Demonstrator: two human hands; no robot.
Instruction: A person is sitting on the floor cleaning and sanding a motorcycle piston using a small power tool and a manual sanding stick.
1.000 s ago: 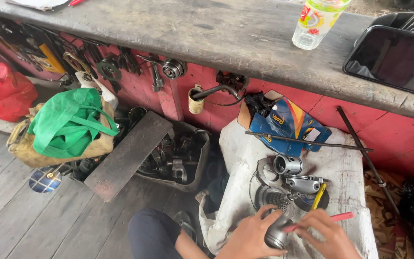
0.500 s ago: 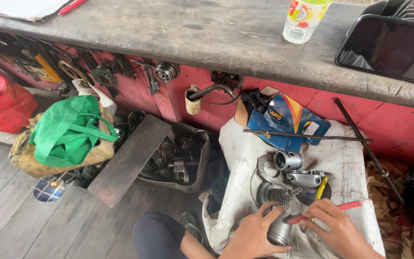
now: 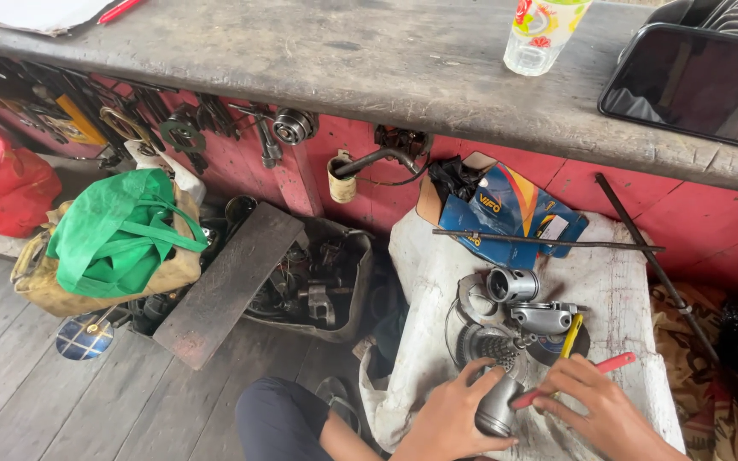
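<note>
Site was a small mechanical repair workshop. Evidence: worn grey wooden workbench [image 3: 318,60] over a red-painted front hung with greasy metal tools and a bearing [image 3: 292,125]; dark tray of oily engine parts [image 3: 313,290] on plank floor; dismantled silver metal components [image 3: 523,303] on a stained white cloth [image 3: 625,282].

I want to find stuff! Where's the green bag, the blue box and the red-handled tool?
green bag [image 3: 117,230], head view, on the middle of its crumpled cloth.
blue box [image 3: 506,218], head view, on its printed top face.
red-handled tool [image 3: 612,363], head view, on the handle's free end.
</note>
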